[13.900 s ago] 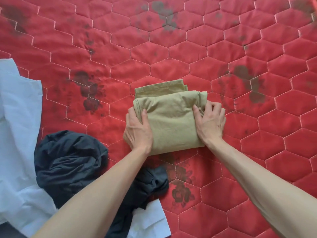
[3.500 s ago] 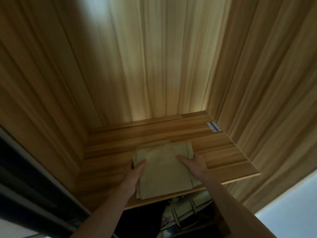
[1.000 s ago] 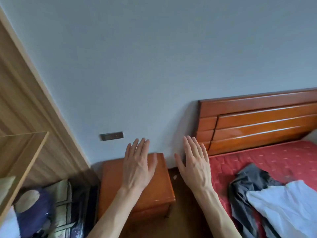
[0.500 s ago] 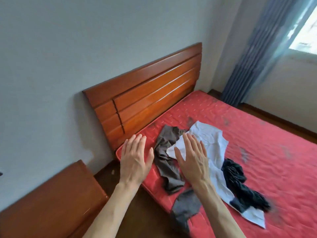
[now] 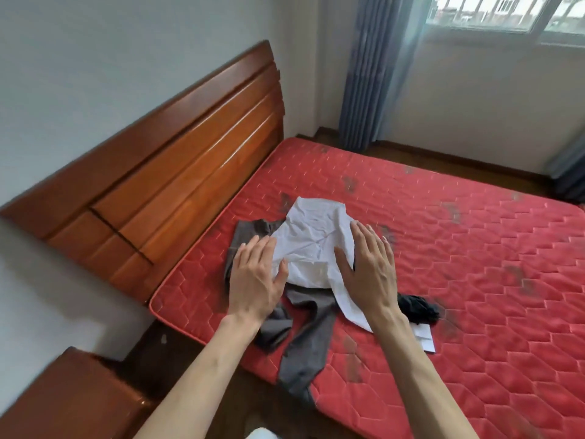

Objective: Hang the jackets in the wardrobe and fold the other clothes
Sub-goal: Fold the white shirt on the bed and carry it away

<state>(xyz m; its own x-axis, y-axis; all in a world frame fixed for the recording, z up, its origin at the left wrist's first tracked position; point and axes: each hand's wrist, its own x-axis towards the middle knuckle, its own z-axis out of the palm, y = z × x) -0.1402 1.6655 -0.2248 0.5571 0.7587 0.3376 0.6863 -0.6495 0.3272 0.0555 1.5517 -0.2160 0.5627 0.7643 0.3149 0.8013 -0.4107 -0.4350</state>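
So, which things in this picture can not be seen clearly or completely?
- Crumpled black garment, head view: mostly hidden behind the right hand and forearm.
- Grey garment: partly covered by the wrinkled white cloth and the left hand; type unclear.
- Whether the hands touch the clothes: cannot tell.
- White object: cut off by the bottom edge.

**Both hands held out over crumpled clothes on the red bed**

The left hand (image 5: 256,280) and right hand (image 5: 370,270) reach forward, palms down, fingers straight, holding nothing. Below them on the red quilted mattress (image 5: 459,280) lies a crumpled white cotton garment (image 5: 313,245), spread over a dark grey garment (image 5: 304,353) that trails off the near edge. A bunched black garment (image 5: 418,308) sits just right of the white one. A glossy orange-brown wooden headboard (image 5: 177,172) stands against the pale wall, with blue-grey curtains (image 5: 370,71) beside the window (image 5: 506,11).
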